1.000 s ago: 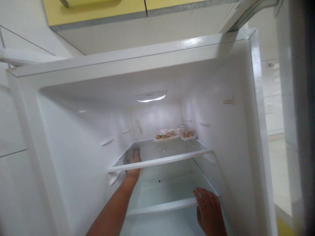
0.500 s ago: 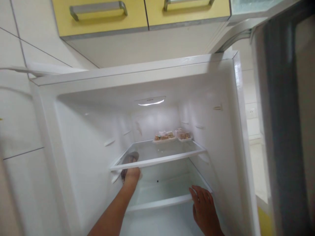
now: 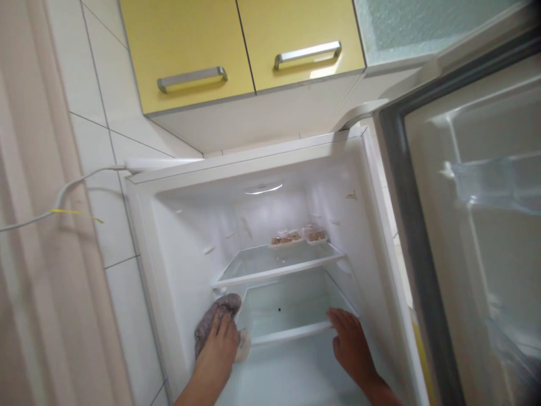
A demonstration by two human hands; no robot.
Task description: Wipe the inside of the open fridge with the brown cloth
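A crumpled grey-brown cloth (image 3: 207, 322) is in my left hand (image 3: 222, 338), against the inner left wall of an open white fridge (image 3: 173, 242), beside the lower shelf. The fingers lie over the cloth, and a paler part of it shows right of the hand. My right hand (image 3: 349, 335) is at the right end of the lower shelf's white front edge (image 3: 291, 332), its fingers bent over or close to that edge. Two food packs, one on the left (image 3: 286, 239) and one on the right (image 3: 315, 234), sit at the back of the upper glass shelf (image 3: 270, 264).
The fridge door (image 3: 422, 225) stands open on the right, with clear door bins (image 3: 499, 180). Yellow cabinets (image 3: 190, 51) with metal handles hang above. A cable (image 3: 63, 197) runs at the left, in front of a pinkish curtain (image 3: 46, 270).
My left hand has come out from under the upper shelf with the cloth, toward the front of the left wall. The view has shifted, showing more cabinets and door. My right hand stays by the shelf edge.
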